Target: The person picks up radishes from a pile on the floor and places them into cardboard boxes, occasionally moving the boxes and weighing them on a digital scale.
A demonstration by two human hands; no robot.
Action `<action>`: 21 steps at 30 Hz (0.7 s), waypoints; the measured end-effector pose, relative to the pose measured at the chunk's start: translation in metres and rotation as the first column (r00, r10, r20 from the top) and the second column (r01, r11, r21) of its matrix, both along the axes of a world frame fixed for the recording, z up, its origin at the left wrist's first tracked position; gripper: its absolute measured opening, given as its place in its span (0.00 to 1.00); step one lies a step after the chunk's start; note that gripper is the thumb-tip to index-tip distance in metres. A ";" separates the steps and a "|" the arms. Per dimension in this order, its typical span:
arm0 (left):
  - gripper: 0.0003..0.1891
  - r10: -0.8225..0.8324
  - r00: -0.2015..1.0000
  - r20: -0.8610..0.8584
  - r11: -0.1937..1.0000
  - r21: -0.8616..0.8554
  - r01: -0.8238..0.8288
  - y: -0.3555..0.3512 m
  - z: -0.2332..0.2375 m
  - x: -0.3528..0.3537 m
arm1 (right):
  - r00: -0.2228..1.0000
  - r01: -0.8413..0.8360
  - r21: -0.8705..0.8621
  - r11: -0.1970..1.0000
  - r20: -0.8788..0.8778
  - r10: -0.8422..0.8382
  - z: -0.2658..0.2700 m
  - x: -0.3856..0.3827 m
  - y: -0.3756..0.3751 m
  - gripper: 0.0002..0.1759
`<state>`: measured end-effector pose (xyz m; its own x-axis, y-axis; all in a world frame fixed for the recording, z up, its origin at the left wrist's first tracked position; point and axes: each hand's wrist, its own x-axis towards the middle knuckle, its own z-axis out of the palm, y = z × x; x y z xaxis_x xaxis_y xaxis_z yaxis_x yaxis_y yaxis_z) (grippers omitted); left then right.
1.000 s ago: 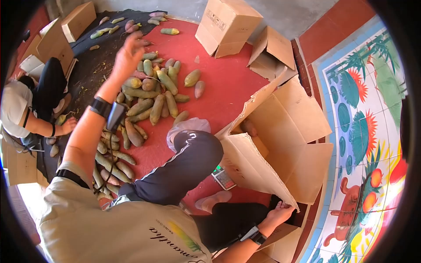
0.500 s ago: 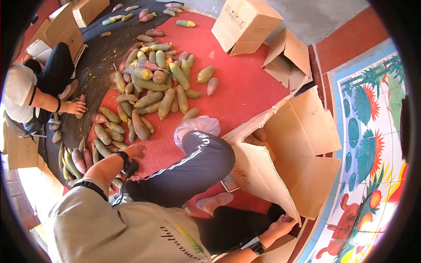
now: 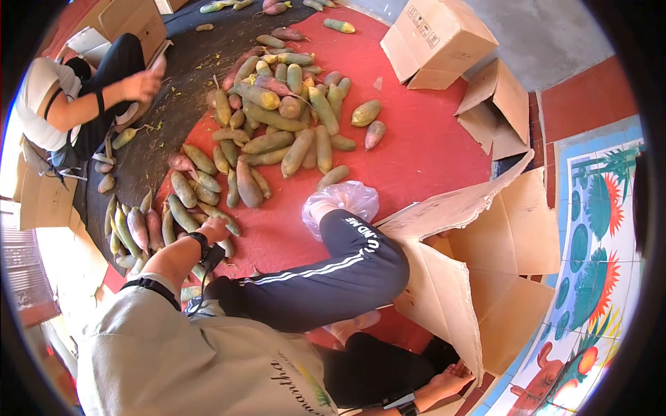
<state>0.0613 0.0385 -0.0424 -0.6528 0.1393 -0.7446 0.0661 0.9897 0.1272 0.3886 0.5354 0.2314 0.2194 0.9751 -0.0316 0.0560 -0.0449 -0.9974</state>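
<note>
Cardboard box (image 3: 510, 232) on the right, radishes (image 3: 267, 142) on the left!

And it's one hand to each side! Over on the left, the left hand (image 3: 216, 227) reaches palm-down to the near edge of the radishes, right above a few of them; whether its fingers grip one or merely brush it, you cannot tell from here. The right hand (image 3: 449, 378) is down at the lower corner of the box's near flap (image 3: 444, 298), fingertips bent against the edge, how firm the pinch cannot be told. Most of the radishes lie heaped on the red mat (image 3: 416, 163), others spilling toward the black cloth (image 3: 184, 80). Clear plastic bag (image 3: 361, 197) there, at the cuff of the dark trouser leg (image 3: 312, 277)! Far left, a seated co-worker (image 3: 62, 104) raises a blurred hand (image 3: 142, 84).
</note>
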 end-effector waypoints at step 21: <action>0.23 0.038 0.967 -0.252 0.997 -0.057 -0.054 -0.038 -0.004 -0.010 | 0.981 -0.185 0.079 0.980 0.076 0.179 -0.006 0.007 0.004 0.18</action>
